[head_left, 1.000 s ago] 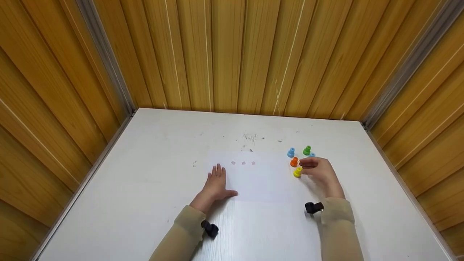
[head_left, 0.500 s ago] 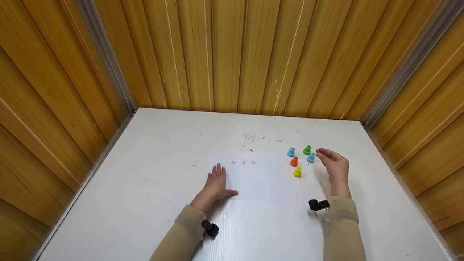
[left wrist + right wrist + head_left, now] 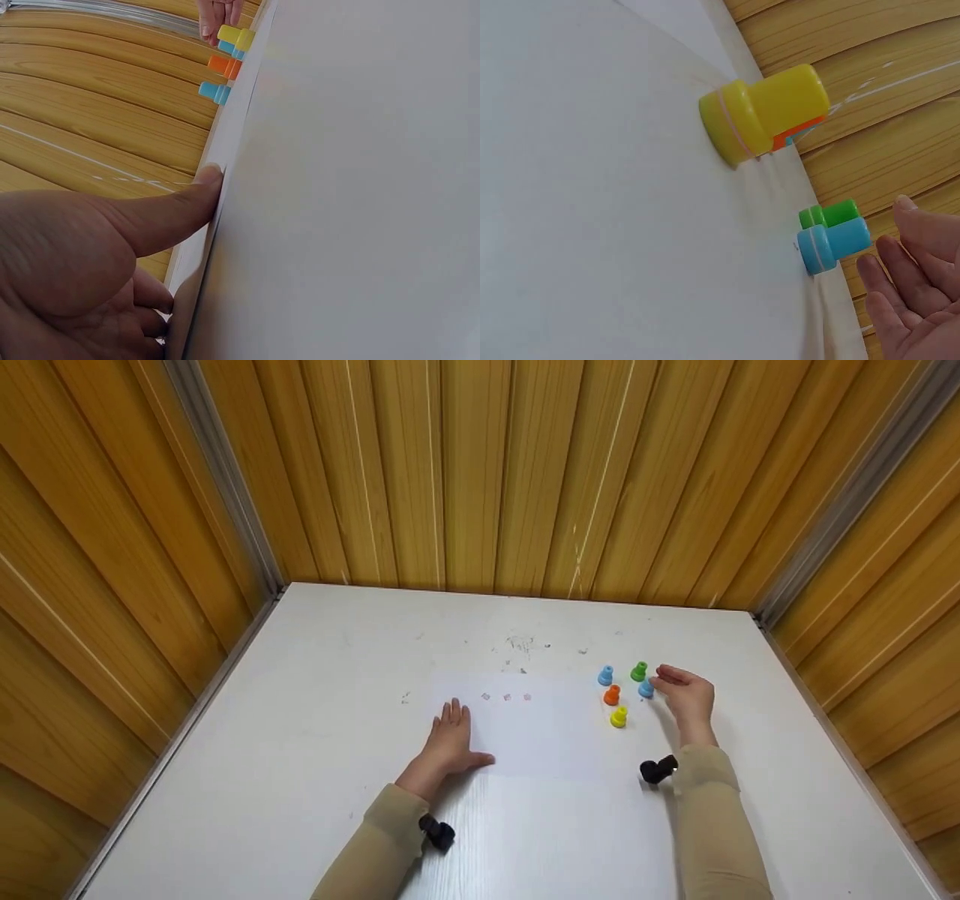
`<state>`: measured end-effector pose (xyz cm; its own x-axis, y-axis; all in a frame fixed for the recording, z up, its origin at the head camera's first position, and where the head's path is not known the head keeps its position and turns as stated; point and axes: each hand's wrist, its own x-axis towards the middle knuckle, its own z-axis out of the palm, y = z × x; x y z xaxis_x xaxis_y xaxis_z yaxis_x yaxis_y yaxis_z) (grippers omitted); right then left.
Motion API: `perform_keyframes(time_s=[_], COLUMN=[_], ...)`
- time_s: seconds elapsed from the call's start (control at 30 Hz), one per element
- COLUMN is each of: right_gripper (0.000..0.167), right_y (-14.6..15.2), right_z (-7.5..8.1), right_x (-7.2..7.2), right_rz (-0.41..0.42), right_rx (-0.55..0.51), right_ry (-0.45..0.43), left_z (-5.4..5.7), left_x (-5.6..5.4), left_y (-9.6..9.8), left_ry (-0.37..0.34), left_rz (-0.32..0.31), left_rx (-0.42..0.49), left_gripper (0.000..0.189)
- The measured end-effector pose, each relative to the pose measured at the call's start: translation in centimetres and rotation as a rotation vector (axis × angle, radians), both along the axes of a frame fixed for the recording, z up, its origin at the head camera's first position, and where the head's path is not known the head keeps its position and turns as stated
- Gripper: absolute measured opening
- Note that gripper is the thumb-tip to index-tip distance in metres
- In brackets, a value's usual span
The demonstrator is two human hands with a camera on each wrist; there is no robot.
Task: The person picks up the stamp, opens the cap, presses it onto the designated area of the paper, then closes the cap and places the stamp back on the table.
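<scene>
Stamp of light-blue, peg-shaped plastic [image 3: 645, 690] set upright on the white desk [image 3: 285, 765], just beside the right hand [image 3: 688, 701].
In the head view, a peg-shaped green plastic stamp [image 3: 639, 672] is seen just behind and could be toppled by a wide grasp; a thin white paper sheet [image 3: 540, 739] is covered at its left edge by the left hand [image 3: 451, 744], fingers straight and thumb spread, and might slide if that hand were dragged. In the left wrist view, how firmly the sheet is pressed cannot be told. In the right wrist view, the fingers are parted, nothing pinched; the blue stamp might be tipped if merely brushed.
</scene>
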<state>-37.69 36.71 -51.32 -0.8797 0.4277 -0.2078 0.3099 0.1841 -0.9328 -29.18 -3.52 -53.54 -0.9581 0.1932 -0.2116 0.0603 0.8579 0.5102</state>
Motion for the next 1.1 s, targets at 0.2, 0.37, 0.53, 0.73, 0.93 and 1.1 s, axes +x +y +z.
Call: perform_keyframes(time_s=[0.2, 0.37, 0.53, 0.73, 0.93, 1.1], right_gripper=[0.05, 0.048, 0.045, 0.043, 0.042, 0.042], right_y=[-0.1, -0.2, -0.4, -0.4, -0.4, -1.1], right_z=[-0.8, -1.3, -1.4, -1.4, -1.0, 0.7], right_x=[-0.5, -0.6, -0.5, -0.4, -0.2, 0.3], right_rz=[0.03, 0.038, 0.05, 0.057, 0.037, -0.028], right_rx=[0.066, 0.101, 0.13, 0.128, 0.142, 0.128], right_ry=[0.011, 0.01, -0.014, -0.02, 0.0, 0.037], left_z=[0.2, 0.1, 0.0, 0.1, 0.1, 0.0], left_x=[0.0, 0.0, -0.1, -0.1, -0.1, -0.1], left_y=[0.0, -0.1, 0.0, 0.1, 0.1, 0.0], left_ry=[0.001, 0.007, 0.005, 0.006, 0.008, 0.01], left_rz=[-0.012, -0.021, -0.021, -0.017, -0.013, -0.01], left_rx=[0.008, 0.011, 0.005, 0.006, 0.005, -0.007], left_gripper=[0.108, 0.108, 0.108, 0.108, 0.108, 0.108])
